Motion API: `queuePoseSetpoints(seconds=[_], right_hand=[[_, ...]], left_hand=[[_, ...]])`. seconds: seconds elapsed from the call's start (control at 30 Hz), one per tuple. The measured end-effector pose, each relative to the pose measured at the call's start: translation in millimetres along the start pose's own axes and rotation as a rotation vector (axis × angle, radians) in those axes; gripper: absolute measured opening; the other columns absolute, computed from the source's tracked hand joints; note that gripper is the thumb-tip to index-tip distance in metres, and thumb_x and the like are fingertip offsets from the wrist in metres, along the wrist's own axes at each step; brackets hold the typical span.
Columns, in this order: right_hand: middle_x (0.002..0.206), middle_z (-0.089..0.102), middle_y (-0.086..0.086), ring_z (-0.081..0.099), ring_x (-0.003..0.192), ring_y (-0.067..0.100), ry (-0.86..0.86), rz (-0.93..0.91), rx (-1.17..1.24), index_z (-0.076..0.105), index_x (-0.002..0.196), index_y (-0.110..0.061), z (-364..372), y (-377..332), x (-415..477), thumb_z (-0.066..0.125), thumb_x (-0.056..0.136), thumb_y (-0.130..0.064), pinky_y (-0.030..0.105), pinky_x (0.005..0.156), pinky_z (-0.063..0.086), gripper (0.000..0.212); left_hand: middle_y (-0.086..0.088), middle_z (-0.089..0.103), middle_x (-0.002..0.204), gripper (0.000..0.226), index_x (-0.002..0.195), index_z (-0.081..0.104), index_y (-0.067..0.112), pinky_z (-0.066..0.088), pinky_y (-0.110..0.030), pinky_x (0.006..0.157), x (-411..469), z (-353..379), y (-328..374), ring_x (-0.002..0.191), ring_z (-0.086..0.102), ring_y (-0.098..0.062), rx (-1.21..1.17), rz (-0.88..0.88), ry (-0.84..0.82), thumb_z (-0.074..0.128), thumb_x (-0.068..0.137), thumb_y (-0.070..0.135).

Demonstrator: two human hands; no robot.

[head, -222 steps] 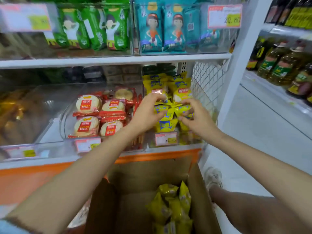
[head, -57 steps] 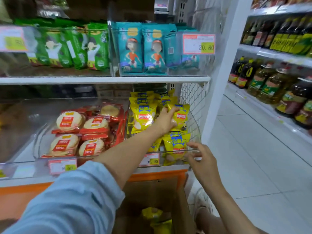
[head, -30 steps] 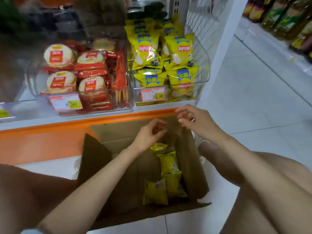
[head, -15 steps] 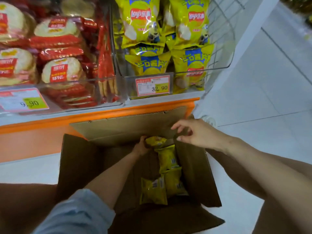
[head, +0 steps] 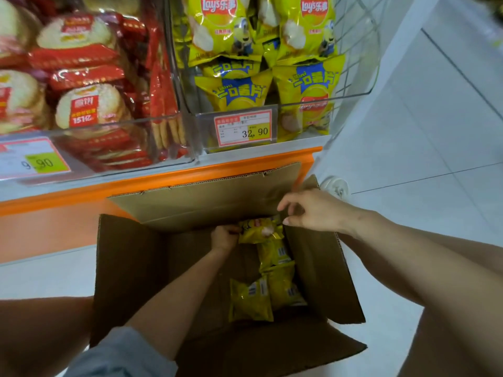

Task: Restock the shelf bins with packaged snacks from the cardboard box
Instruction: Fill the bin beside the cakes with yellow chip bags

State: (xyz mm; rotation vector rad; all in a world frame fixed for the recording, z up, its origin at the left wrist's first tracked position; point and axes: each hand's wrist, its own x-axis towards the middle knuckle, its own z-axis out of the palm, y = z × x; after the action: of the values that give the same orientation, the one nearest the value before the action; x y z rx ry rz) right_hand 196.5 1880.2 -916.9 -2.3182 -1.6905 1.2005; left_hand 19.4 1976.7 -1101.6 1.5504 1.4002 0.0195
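Left hand (head: 224, 236) grips a crinkled yellow foil snack packet (head: 260, 230) at the far end inside the open brown cardboard box (head: 130, 268). Right hand (head: 313, 210) hovers above it, fingers loosely curled, empty.

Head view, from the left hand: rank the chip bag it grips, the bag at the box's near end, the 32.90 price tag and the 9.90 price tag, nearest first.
1. Chip bag, gripped by the left hand, far end of the cardboard box.
2. Near-end bag, on the box floor.
3. 32.90 price tag, above, straight ahead.
4. 9.90 price tag, above, far left.
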Motion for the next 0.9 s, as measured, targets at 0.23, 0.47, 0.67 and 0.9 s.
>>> queuePoseSetpoints(seconds=[0.23,0.47,0.67,0.9], right_hand=[[0.107,0.061,-0.002,0.057,0.1,0.016,-0.033,0.045,-0.028,0.056,0.122,-0.024,2,-3,0,0.058,0.092,-0.031,0.032,0.091,0.046,0.031],[0.131,0.051,0.001,0.05,0.119,0.018,0.002,0.054,0.069,0.04,0.137,-0.028,2,-9,4,0.068,0.084,-0.033,0.025,0.091,0.038,0.06],[0.151,0.028,-0.002,0.041,0.129,0.018,-0.159,0.039,0.359,0.005,0.148,-0.039,9,-15,3,0.078,0.076,-0.024,0.034,0.106,0.04,0.104],[0.137,0.04,0.0,0.055,0.113,0.016,-0.063,-0.099,0.527,0.031,0.133,-0.049,4,-19,7,0.073,0.078,-0.004,0.044,0.089,0.054,0.083]], left_hand=[[-0.013,0.07,0.104,0.02,0.099,0.072,0.002,0.049,-0.026,0.084,-21,-16,0,0.098,0.064,-0.024,-0.041,0.083,0.099,0.07,0.08,0.007],[0.003,0.065,0.075,0.024,0.075,0.058,0.012,0.047,-0.019,0.065,-37,-39,24,0.066,0.06,0.003,-0.235,0.329,-0.134,0.064,0.078,-0.012],[0.008,0.069,0.067,0.028,0.074,0.052,0.008,0.05,-0.013,0.065,-50,-58,43,0.067,0.062,0.002,-0.521,0.415,-0.25,0.057,0.077,-0.019],[0.007,0.064,0.078,0.011,0.084,0.058,0.015,0.05,-0.015,0.063,-50,-60,43,0.071,0.059,-0.003,-0.658,0.29,-0.215,0.055,0.09,0.007]])
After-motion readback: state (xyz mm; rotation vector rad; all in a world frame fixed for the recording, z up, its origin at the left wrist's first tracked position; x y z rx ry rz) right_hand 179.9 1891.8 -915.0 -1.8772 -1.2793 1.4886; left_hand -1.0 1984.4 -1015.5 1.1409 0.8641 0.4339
